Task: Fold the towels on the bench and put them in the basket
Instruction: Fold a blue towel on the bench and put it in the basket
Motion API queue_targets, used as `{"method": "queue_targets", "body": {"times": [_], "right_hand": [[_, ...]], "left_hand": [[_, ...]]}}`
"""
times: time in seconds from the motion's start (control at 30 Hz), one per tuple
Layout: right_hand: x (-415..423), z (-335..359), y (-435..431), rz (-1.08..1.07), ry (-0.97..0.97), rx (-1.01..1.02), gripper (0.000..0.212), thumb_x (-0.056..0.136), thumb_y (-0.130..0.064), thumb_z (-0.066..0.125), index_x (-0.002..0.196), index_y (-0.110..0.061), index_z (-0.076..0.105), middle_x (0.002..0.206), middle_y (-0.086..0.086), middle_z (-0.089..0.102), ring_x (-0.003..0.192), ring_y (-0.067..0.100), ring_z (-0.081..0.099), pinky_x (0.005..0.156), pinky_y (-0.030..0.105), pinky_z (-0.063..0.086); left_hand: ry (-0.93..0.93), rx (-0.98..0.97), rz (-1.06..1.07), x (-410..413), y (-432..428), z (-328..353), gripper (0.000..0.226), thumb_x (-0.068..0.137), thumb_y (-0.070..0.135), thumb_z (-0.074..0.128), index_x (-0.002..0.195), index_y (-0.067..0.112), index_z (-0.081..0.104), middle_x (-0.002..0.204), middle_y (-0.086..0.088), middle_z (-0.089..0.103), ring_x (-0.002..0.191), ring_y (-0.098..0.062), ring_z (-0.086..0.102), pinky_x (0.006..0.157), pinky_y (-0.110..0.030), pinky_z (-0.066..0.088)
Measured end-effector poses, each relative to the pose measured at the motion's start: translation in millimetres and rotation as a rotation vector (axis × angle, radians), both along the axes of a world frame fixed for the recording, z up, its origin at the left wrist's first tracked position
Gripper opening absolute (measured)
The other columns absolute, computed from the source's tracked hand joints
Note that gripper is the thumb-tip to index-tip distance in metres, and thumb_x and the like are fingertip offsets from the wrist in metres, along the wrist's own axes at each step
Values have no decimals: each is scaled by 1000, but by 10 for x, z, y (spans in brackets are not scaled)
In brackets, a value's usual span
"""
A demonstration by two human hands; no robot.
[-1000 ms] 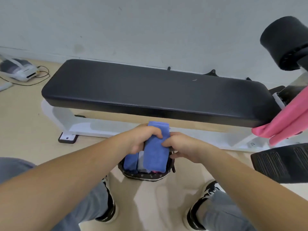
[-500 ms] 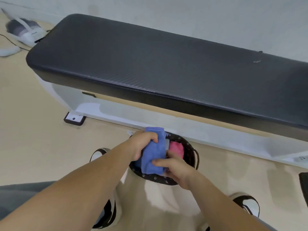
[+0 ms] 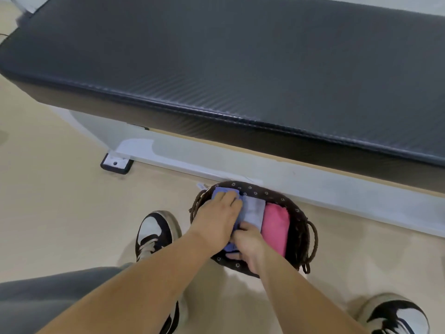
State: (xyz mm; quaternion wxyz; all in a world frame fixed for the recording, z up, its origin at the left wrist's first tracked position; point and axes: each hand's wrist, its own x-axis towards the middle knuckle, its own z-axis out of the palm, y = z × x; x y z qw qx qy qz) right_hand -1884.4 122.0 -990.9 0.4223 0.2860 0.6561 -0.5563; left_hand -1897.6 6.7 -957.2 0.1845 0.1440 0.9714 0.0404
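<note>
My left hand [image 3: 218, 218] lies flat with straight fingers, pressing the folded blue towel [image 3: 222, 190] down into the left end of the basket [image 3: 265, 192]. My right hand [image 3: 248, 244] sits at the towel's near edge, its fingertips hidden among the cloth, so I cannot tell whether it grasps anything. A pale grey towel [image 3: 254, 209] lies just beside the blue one, and a pink towel [image 3: 275, 225] beside that. The dark woven basket stands on the beige floor [image 3: 60, 213], close to the white frame [image 3: 313, 186] of the black padded bench [image 3: 240, 68], with my shoes [image 3: 154, 232] on either side.
</note>
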Motion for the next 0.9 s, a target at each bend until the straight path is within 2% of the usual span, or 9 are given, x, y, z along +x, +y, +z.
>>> {"method": "queue_targets", "body": {"times": [0.1, 0.17, 0.2, 0.33, 0.53, 0.6, 0.7, 0.8, 0.9], "right_hand": [[7, 35, 69, 106, 48, 1, 24, 95, 4, 48, 105, -15, 60, 89, 10, 69, 69, 15, 63, 54, 18, 54], [3, 33, 140, 86, 32, -30, 31, 93, 3, 49, 110, -19, 62, 92, 7, 72, 76, 19, 67, 78, 32, 64], [4, 27, 181, 70, 19, -46, 36, 91, 5, 48, 111, -20, 64, 89, 5, 74, 76, 20, 68, 86, 39, 63], [71, -16, 321, -42, 13, -179, 44, 86, 14, 48, 116, -13, 67, 93, 7, 77, 79, 22, 76, 84, 46, 64], [122, -54, 128, -79, 44, -229, 42, 91, 7, 49, 121, -19, 65, 105, 9, 77, 93, 27, 75, 88, 51, 62], [125, -67, 15, -31, 47, -167, 32, 95, -3, 56, 119, -23, 63, 99, 4, 76, 87, 22, 72, 82, 40, 62], [95, -106, -53, 59, 36, -100, 27, 96, -12, 57, 119, -24, 61, 101, 2, 74, 85, 17, 69, 81, 34, 61], [35, -113, 8, 64, 48, -59, 28, 92, -7, 58, 117, -21, 60, 101, 5, 74, 86, 23, 72, 89, 47, 62], [8, -146, 79, 12, 94, -27, 31, 89, -7, 66, 118, -15, 58, 106, 9, 73, 92, 27, 75, 87, 47, 63]], "left_hand": [[-166, -19, -39, 78, 28, -102, 83, 79, 31, 76, 151, 11, 39, 163, -7, 24, 136, -26, 37, 90, -40, 53], [-147, 53, 29, 126, 38, -100, 83, 77, 27, 71, 153, 12, 39, 167, -12, 18, 142, -29, 35, 96, -43, 52], [-78, 125, 41, 140, 47, -75, 74, 75, 25, 65, 146, 10, 48, 165, -15, 26, 139, -33, 41, 96, -45, 52], [204, 244, -60, 173, 36, -38, 54, 66, 28, 42, 105, 6, 72, 130, -17, 63, 109, -36, 63, 79, -46, 56], [111, 100, -72, 151, -8, 16, 54, 58, 23, 69, 111, 12, 71, 132, -9, 63, 117, -33, 59, 90, -42, 47], [4, 13, -62, 132, -66, 27, 71, 67, 28, 74, 135, 12, 61, 151, -10, 50, 138, -31, 47, 104, -43, 45], [-192, -116, -89, 102, -82, 35, 95, 86, 36, 72, 162, 13, 21, 172, -7, 9, 159, -23, 8, 124, -37, 24], [-292, -90, -18, 56, 13, 56, 104, 87, 36, 72, 165, 13, 7, 173, -6, -1, 159, -19, -2, 122, -39, 32], [-320, -113, -1, -8, 98, 90, 107, 87, 35, 74, 164, 12, 4, 172, -7, -1, 159, -19, -3, 115, -43, 43]]}}
